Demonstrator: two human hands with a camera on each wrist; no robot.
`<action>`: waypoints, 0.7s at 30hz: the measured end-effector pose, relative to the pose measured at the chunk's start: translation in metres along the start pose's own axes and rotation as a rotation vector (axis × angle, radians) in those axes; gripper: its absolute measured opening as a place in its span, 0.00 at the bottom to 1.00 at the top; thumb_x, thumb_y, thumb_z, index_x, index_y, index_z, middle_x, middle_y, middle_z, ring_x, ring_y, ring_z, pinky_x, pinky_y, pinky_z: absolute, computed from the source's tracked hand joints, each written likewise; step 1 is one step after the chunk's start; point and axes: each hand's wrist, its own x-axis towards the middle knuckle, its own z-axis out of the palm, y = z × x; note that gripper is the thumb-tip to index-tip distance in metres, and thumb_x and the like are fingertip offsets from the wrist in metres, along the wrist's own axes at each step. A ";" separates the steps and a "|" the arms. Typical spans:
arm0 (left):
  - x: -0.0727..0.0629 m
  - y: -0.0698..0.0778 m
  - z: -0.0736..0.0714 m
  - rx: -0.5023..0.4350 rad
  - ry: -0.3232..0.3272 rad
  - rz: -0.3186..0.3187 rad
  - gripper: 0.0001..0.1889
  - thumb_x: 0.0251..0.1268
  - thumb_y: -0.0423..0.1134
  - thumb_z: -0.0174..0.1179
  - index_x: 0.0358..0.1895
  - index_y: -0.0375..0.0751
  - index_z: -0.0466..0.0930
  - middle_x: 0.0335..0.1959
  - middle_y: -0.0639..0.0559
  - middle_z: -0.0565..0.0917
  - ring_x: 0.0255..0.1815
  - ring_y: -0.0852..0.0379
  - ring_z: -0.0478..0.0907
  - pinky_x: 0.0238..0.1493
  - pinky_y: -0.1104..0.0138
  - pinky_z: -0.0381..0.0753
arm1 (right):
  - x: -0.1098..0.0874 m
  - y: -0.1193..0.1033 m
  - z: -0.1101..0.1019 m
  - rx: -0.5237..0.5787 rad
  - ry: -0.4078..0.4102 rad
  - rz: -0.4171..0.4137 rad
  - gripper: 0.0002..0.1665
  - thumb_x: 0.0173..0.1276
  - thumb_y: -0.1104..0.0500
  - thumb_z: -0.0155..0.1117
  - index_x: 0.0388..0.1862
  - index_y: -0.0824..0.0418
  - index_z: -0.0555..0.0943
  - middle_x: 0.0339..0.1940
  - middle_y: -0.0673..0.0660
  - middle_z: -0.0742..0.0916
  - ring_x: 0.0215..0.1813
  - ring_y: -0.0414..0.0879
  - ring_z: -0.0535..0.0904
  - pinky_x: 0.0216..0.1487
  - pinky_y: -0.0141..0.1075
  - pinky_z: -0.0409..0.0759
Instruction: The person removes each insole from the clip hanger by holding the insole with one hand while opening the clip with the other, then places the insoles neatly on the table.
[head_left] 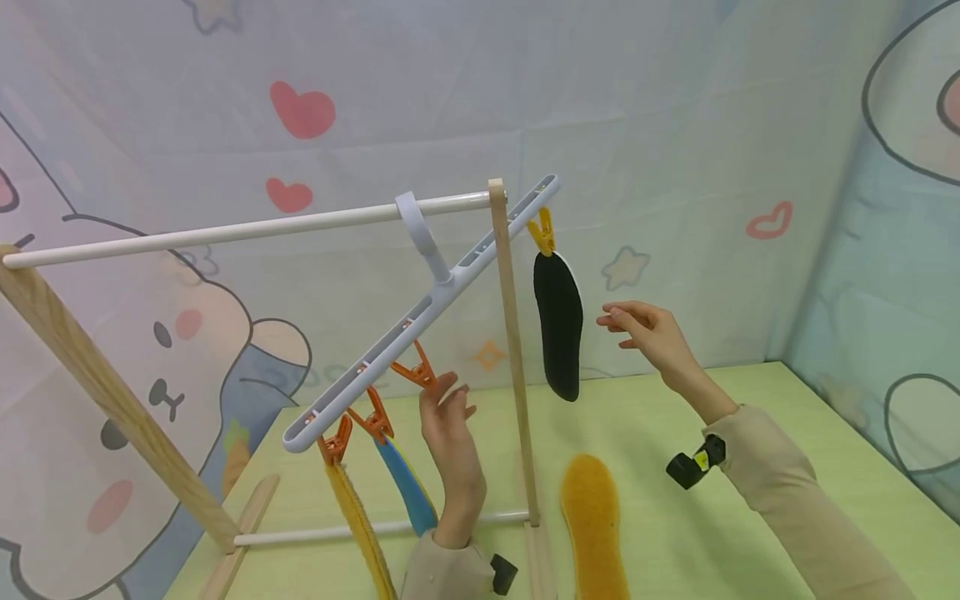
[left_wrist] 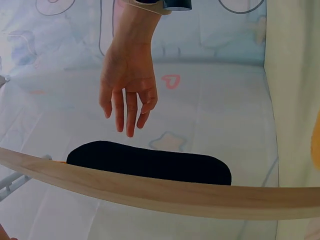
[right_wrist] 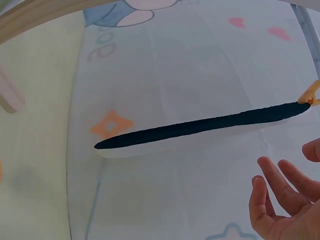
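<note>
A grey-white clip hanger (head_left: 442,292) hangs tilted by its hook from a white rod. A yellow clip (head_left: 543,232) at its upper right end bears a black insole (head_left: 558,325). At the lower left end, orange clips hold a yellow insole (head_left: 360,529) and a blue insole (head_left: 408,483). My left hand (head_left: 452,437) is beside another orange clip (head_left: 417,367), fingers loosely extended; whether they touch it I cannot tell. To the right of the black insole, my right hand (head_left: 651,337) is apart from it in the air, fingers relaxed and holding nothing.
A yellow insole (head_left: 592,525) lies on the light green table (head_left: 675,533). The wooden rack's right post (head_left: 512,358) stands between my hands, its left post (head_left: 120,400) leans at the left. A white rod (head_left: 255,232) runs along the top. A printed cloth hangs behind.
</note>
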 end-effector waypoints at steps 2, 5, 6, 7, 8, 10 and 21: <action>-0.002 0.003 -0.001 -0.004 0.021 -0.026 0.09 0.62 0.31 0.45 0.44 0.33 0.68 0.44 0.54 0.72 0.42 0.63 0.72 0.43 0.66 0.71 | 0.000 -0.001 0.000 0.002 -0.001 0.003 0.27 0.67 0.47 0.49 0.54 0.66 0.72 0.35 0.36 0.83 0.39 0.29 0.77 0.39 0.27 0.77; -0.004 0.008 -0.004 -0.011 0.044 -0.064 0.09 0.62 0.31 0.44 0.44 0.36 0.68 0.43 0.53 0.72 0.43 0.61 0.72 0.45 0.64 0.71 | -0.001 -0.003 -0.001 0.009 -0.002 0.005 0.27 0.67 0.47 0.49 0.54 0.67 0.72 0.36 0.37 0.84 0.39 0.29 0.77 0.39 0.28 0.78; -0.005 0.011 -0.004 -0.017 0.052 -0.077 0.09 0.63 0.31 0.43 0.45 0.36 0.68 0.43 0.53 0.72 0.43 0.62 0.73 0.45 0.63 0.71 | -0.001 -0.004 -0.001 0.012 -0.002 0.007 0.27 0.67 0.47 0.49 0.54 0.67 0.72 0.36 0.37 0.84 0.39 0.29 0.77 0.39 0.28 0.78; -0.005 0.013 -0.004 -0.024 0.061 -0.091 0.09 0.63 0.31 0.43 0.45 0.36 0.68 0.43 0.53 0.71 0.43 0.61 0.73 0.45 0.62 0.71 | -0.001 -0.004 -0.001 0.014 -0.002 0.007 0.27 0.67 0.47 0.50 0.54 0.67 0.72 0.36 0.37 0.84 0.39 0.29 0.77 0.40 0.28 0.78; -0.006 0.015 -0.005 -0.031 0.071 -0.104 0.09 0.63 0.31 0.42 0.45 0.36 0.68 0.43 0.54 0.71 0.43 0.60 0.73 0.45 0.62 0.71 | -0.001 -0.005 -0.001 0.016 -0.002 0.007 0.26 0.67 0.48 0.50 0.54 0.67 0.72 0.36 0.37 0.84 0.39 0.29 0.77 0.40 0.29 0.78; -0.008 0.019 -0.005 -0.050 0.088 -0.130 0.09 0.63 0.31 0.41 0.44 0.37 0.68 0.42 0.54 0.71 0.44 0.59 0.73 0.45 0.62 0.70 | -0.001 -0.006 -0.001 0.018 0.001 0.005 0.26 0.67 0.48 0.50 0.54 0.67 0.72 0.36 0.36 0.83 0.39 0.29 0.77 0.40 0.30 0.78; -0.016 0.030 0.005 -0.182 0.154 -0.232 0.14 0.62 0.30 0.40 0.52 0.40 0.60 0.49 0.51 0.68 0.48 0.55 0.70 0.48 0.63 0.68 | 0.000 -0.006 -0.002 0.004 0.002 0.002 0.27 0.67 0.46 0.49 0.54 0.66 0.72 0.37 0.38 0.84 0.39 0.29 0.77 0.39 0.28 0.78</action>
